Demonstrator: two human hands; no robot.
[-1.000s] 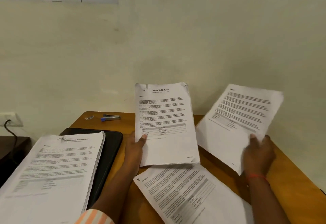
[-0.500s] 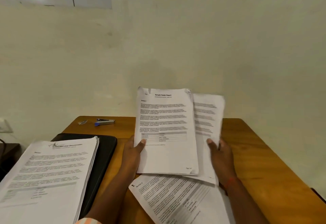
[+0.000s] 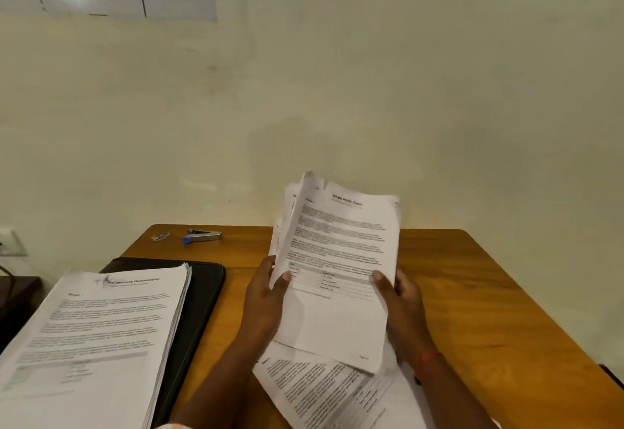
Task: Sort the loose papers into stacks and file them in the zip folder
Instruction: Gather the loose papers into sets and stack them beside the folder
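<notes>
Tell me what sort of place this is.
Likely an office or study corner: a wooden desk against a plain wall, a thick stack of printed reports lying partly on a black folder, and a stapler near the desk's far edge.

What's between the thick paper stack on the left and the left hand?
Head view: the exposed right side of the black zip folder, which the stack lies on, then a bare strip of wooden table up to the left hand.
</notes>
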